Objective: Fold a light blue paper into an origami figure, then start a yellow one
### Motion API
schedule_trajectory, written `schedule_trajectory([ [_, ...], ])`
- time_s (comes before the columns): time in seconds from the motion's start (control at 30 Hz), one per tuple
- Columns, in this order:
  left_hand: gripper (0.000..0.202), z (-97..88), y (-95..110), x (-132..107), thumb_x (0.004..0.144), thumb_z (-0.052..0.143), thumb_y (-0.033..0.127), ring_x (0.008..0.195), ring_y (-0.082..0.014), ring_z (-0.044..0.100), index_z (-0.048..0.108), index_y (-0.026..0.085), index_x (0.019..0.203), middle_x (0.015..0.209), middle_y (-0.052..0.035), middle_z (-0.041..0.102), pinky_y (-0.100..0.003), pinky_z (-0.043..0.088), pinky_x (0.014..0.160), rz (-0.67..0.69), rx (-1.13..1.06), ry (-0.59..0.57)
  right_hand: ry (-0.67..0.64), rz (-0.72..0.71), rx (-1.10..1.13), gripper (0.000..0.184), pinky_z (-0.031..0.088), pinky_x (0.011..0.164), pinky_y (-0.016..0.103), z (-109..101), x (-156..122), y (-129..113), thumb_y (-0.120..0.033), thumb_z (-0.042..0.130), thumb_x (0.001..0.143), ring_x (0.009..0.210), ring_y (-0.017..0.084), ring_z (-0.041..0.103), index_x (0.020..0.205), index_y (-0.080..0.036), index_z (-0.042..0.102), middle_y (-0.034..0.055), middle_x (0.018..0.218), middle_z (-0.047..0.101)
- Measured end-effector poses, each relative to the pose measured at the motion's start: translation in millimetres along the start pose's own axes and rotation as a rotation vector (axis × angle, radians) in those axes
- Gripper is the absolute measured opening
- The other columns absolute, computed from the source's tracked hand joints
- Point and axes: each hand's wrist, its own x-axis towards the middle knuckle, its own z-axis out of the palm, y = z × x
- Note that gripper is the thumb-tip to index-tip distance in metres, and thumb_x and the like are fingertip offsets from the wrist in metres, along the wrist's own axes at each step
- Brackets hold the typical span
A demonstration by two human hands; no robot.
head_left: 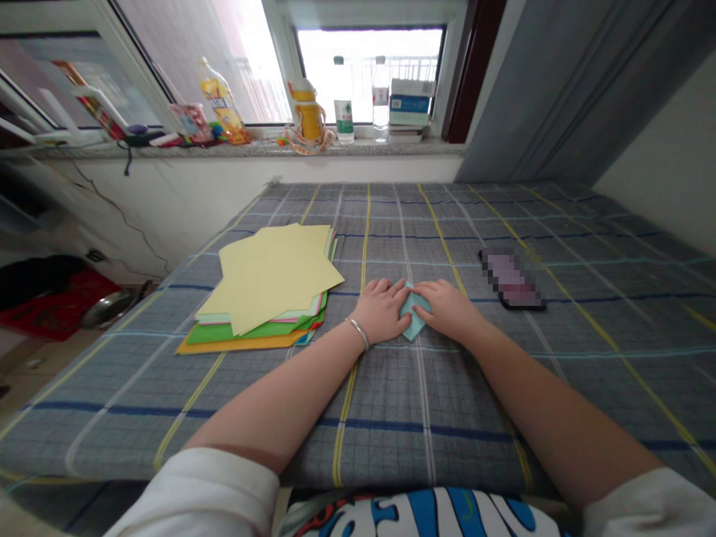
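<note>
Shiny round metal dish (113, 307): low at far left, beside a bright red object (56, 319).
Clear plastic bottle with yellow label (221, 97): standing on the speckled stone window sill (240, 151).
Fanned stack of coloured paper sheets (274, 280): lying on the grey plaid cloth (257, 418) with yellow, white and blue lines; pale yellow on top, set askew; green and orange edges showing beneath.
Yellow-orange flask with patterned strap (309, 118): upright on the sill.
White plastic tube with green print (343, 119): just right of the flask.
Left hand (383, 309): palm down, silver-coloured bangle (361, 333) around the wrist, fingertips and thumb at the paper's left side.
Small light-blue folded paper (415, 322): on the cloth between both hands, touched by both, one corner towards the body.
Right hand (446, 307): index finger along the paper's upper edge, thumb on its face.
Grip, both hands: fingers extended over the blue paper; pinching or merely pressing, cannot tell.
Black-edged phone with pixelated screen (512, 280): lying right of the hands, well apart.
</note>
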Motion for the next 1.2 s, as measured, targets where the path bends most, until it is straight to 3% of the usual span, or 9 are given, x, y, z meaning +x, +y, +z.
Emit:
schedule_trajectory([
  [0.3, 0.043, -2.4, 0.1, 2.1, 0.087, 0.043, 0.044, 0.106, -0.0272, 0.049, 0.055, 0.018, 0.12, 0.13, -0.0042, 0.057, -0.043, 0.037, 0.091, -0.016, -0.021, 0.007, 0.036, 0.002, 0.007, 0.035, 0.04, 0.096, 0.036, 0.3, 0.3, 0.9, -0.028, 0.05, 0.088, 0.106, 0.024, 0.055, 0.114, -0.012, 0.065, 0.011, 0.117, 0.065],
  [0.5, 0.044, 0.5, -2.2, 4.1, 0.087, 0.043, 0.043, 0.109, -0.0275, 0.049, 0.054, 0.018, 0.121, 0.138, -0.0046, 0.051, -0.043, 0.038, 0.091, -0.019, -0.013, 0.0, 0.031, 0.03, 0.039, 0.034, 0.039, 0.096, 0.036, 2.3, 2.4, 0.3, -0.028, 0.049, 0.088, 0.109, 0.023, 0.053, 0.115, -0.013, 0.064, 0.0116, 0.117, 0.064],
  [0.67, 0.042, 4.4, -0.7, 10.2, 0.089, 0.039, 0.043, 0.11, -0.0283, 0.051, 0.056, 0.015, 0.116, 0.123, -0.0071, 0.062, -0.046, 0.038, 0.095, -0.046, -0.022, 0.006, -0.006, 0.048, -0.015, 0.04, 0.039, 0.094, 0.036, 3.8, 3.5, -1.2, -0.03, 0.048, 0.088, 0.106, 0.025, 0.051, 0.123, -0.013, 0.06, 0.0116, 0.119, 0.061],
  [0.77, 0.047, 9.8, -2.9, 10.5, 0.091, 0.036, 0.041, 0.129, -0.0291, 0.039, 0.05, 0.015, 0.128, 0.139, -0.0059, 0.051, -0.049, 0.024, 0.11, -0.065, -0.053, -0.015, -0.034, 0.06, -0.075, 0.043, 0.039, 0.094, 0.036, 4.0, 3.4, -4.3, -0.03, 0.045, 0.089, 0.105, 0.025, 0.05, 0.127, -0.015, 0.057, 0.0109, 0.121, 0.059],
  [0.87, 0.052, 13.9, -7.0, 9.8, 0.093, 0.033, 0.04, 0.138, -0.0286, 0.028, 0.04, 0.016, 0.139, 0.149, -0.0031, 0.038, -0.052, 0.014, 0.115, -0.078, -0.098, -0.103, -0.063, 0.087, -0.127, 0.047, 0.038, 0.094, 0.035, 3.8, 5.4, -7.9, -0.028, 0.042, 0.089, 0.106, 0.025, 0.049, 0.132, -0.014, 0.053, 0.0116, 0.122, 0.056],
  [1.07, 0.057, 14.5, -10.6, 15.0, 0.093, 0.03, 0.04, 0.142, -0.0261, 0.021, 0.03, 0.018, 0.146, 0.153, -0.0024, 0.028, -0.051, 0.013, 0.117, -0.123, -0.097, -0.161, -0.142, 0.187, -0.194, 0.053, 0.039, 0.086, 0.036, 2.9, 16.2, -12.0, -0.028, 0.038, 0.088, 0.098, 0.025, 0.053, 0.139, -0.019, 0.045, 0.0128, 0.117, 0.054],
  [1.2, 0.056, 14.0, -10.5, 13.8, 0.094, 0.028, 0.041, 0.143, -0.0258, 0.02, 0.031, 0.019, 0.146, 0.154, -0.0025, 0.027, -0.051, 0.014, 0.116, -0.146, -0.07, -0.164, -0.141, 0.166, -0.235, 0.053, 0.039, 0.085, 0.037, 2.9, 14.7, -11.8, -0.027, 0.035, 0.088, 0.101, 0.027, 0.052, 0.139, -0.019, 0.045, 0.0137, 0.117, 0.055],
])
